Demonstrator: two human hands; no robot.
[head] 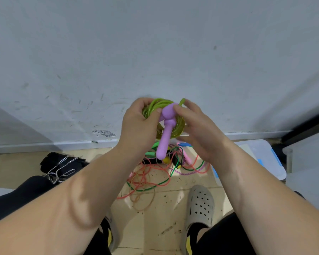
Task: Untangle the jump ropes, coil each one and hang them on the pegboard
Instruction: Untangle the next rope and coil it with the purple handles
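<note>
A green jump rope (179, 126) is wound into a coil and held up in front of the white wall. Its two purple handles (165, 137) lie across the coil's middle, pointing down. My left hand (138, 126) grips the coil's left side, thumb pressed near the handle tops. My right hand (197, 129) pinches the rope's end and the handle top at the coil's upper right. Below on the floor lies a tangle of other jump ropes (155, 177) in red, green, orange and pink-purple, with green, pink, blue and black handles. No pegboard is in view.
Metal hooks (60, 169) lie on a black cloth at the left. A clear plastic bin lid (261, 159) sits at the right by a dark door frame. My two feet in grey clogs (199, 205) stand on the tan tiled floor beneath the tangle.
</note>
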